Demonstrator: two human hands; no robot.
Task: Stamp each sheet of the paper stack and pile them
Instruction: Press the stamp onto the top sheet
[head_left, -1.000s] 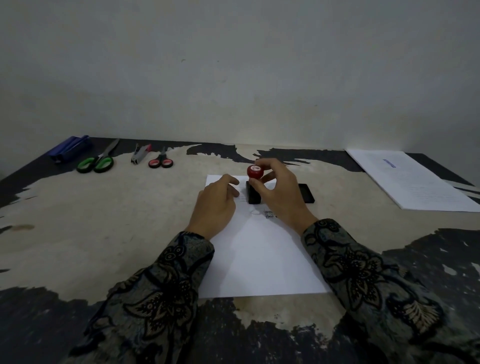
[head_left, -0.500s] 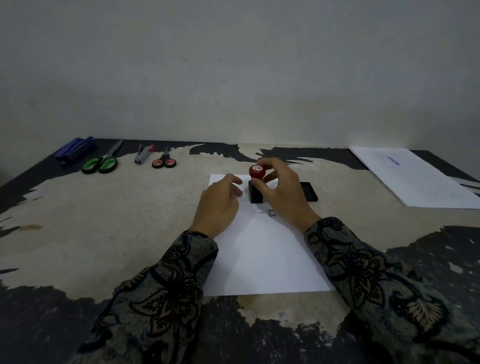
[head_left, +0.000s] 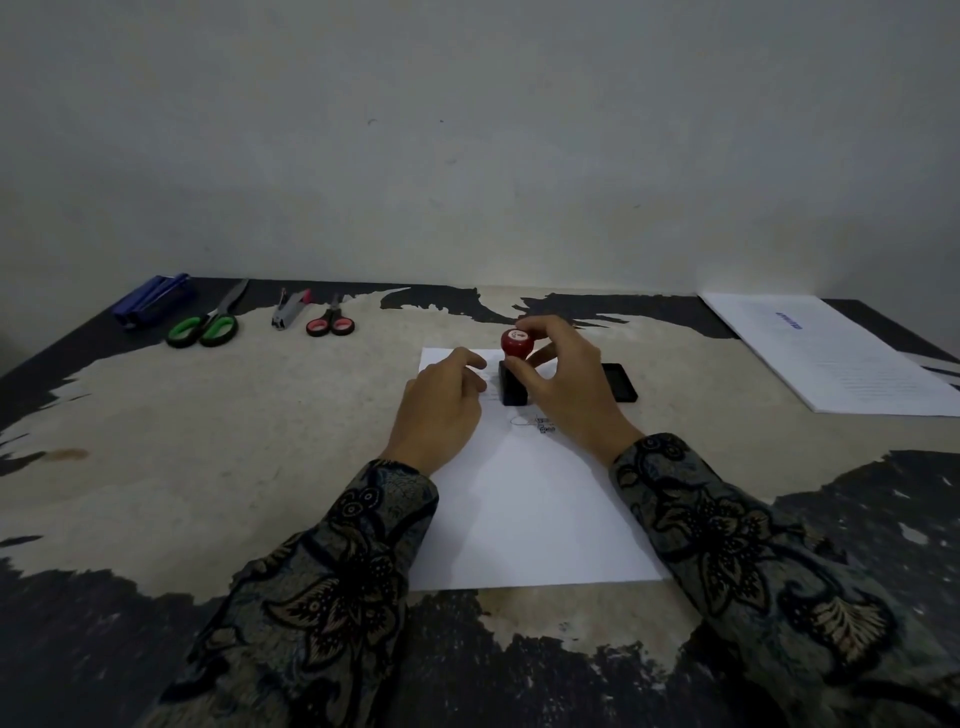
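Table (head_left: 218, 467): worn top, peeling dark coating. Paper stack (head_left: 831, 358) sits far right, well apart from the work area. 1 sheet (head_left: 530, 519) lies centre, near edge toward the person, and already carries a small printed mark near its middle.

Left hand (head_left: 441, 410) rests on the sheet's upper left, fingers loosely curled, pinning it, holding nothing. Right hand (head_left: 571, 389) pinches the stamp (head_left: 514, 374) by its red knob, fingers curled round it. The black base looks seated on the sheet's upper part, roughly upright.

Ink pad (head_left: 621, 382) is just right of the sheet, partly hidden behind the right hand.

Far left, unused: 2 scissors (head_left: 205, 327), a stapler (head_left: 288, 312), a blue item (head_left: 153, 301).

Judgement: stamping step is in hand. To do it well:
- press straight down, no rocking, or the print smears
- keep the left hand flat so the sheet can't creep
- lift vertically, clean break
- re-ink if the print comes out faint

Then move the sheet to a separate pile and pull the next.
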